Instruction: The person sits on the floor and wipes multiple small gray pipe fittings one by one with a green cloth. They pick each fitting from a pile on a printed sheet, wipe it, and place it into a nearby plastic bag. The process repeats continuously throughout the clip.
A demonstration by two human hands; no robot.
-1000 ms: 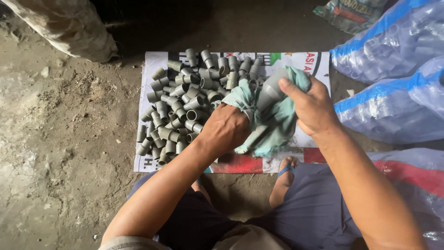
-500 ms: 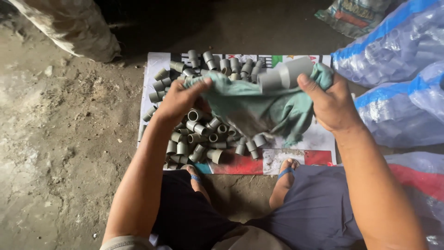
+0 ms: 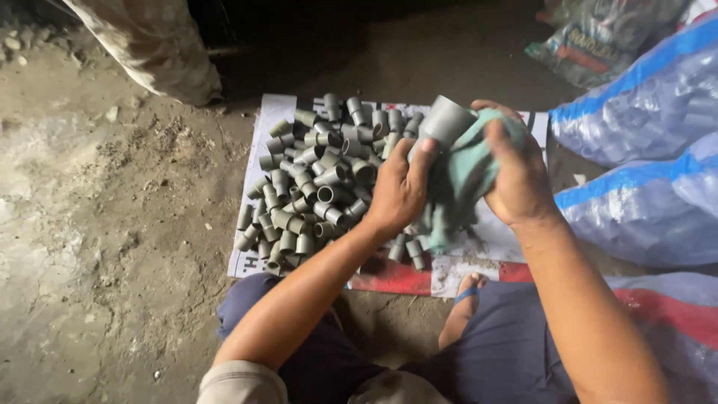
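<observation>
1. Head view, surroundings first: a heap of small grey pipe fittings [image 3: 318,179] lies on a printed sheet [image 3: 493,243] spread over the dirt floor [image 3: 112,224].
2. To the right, bulging clear plastic sacks with blue stripes [image 3: 643,157] crowd right up to the sheet's edge, hemming in the right forearm.
3. Top left, a pale dusty sack [image 3: 149,45] leans well apart from the heap; top right, a dark crumpled bag [image 3: 591,45] lies on the ground.
4. Bottom of the frame: the person's dark shorts and a bare foot with a blue sandal strap [image 3: 465,294] just below the sheet's red border.
5. Now the hands, both raised above the right side of the heap. The left hand [image 3: 400,187] comes up from lower left, fingers curled, thumb pressed against the side of one larger grey fitting [image 3: 443,123], its grip closed on that fitting and the cloth under it.
6. The fitting is tilted, its open end pointing up and away, held above the sheet at the heap's right edge.
7. The right hand [image 3: 520,176] is clenched around a teal cloth [image 3: 456,187], knuckles upward, pressing it against the fitting.
8. The cloth's loose end hangs down between both wrists, over a few stray fittings.
</observation>
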